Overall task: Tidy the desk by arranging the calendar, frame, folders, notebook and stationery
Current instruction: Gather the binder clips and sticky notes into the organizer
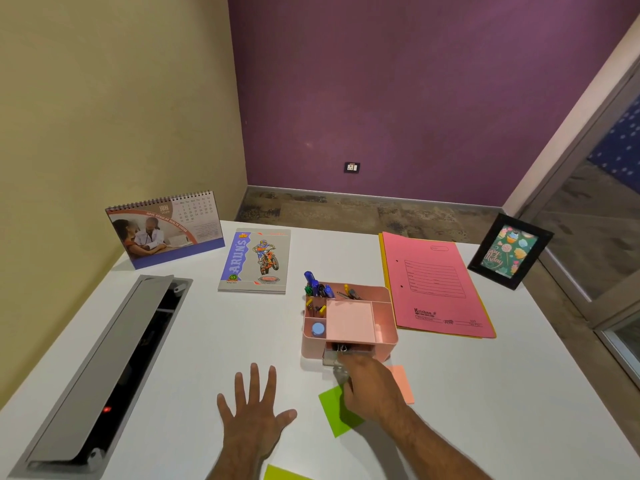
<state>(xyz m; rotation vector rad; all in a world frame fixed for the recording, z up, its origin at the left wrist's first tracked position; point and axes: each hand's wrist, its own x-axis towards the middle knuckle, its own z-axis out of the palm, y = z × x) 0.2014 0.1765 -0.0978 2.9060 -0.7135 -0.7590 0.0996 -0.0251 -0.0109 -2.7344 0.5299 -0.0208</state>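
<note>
Pink organiser (349, 323), mid-desk (207, 327): right hand (372, 389) pinching its clear drawer (337, 358), left hand (254, 408) spread flat alongside; risk—unbraced organiser sliding or drawer jamming on clips, loose sticky notes (334, 408) underneath creasing.

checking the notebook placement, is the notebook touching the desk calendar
Apart. The head view shows a strip of bare white desk between the desk calendar at the back left and the notebook lying flat to its right.
</note>
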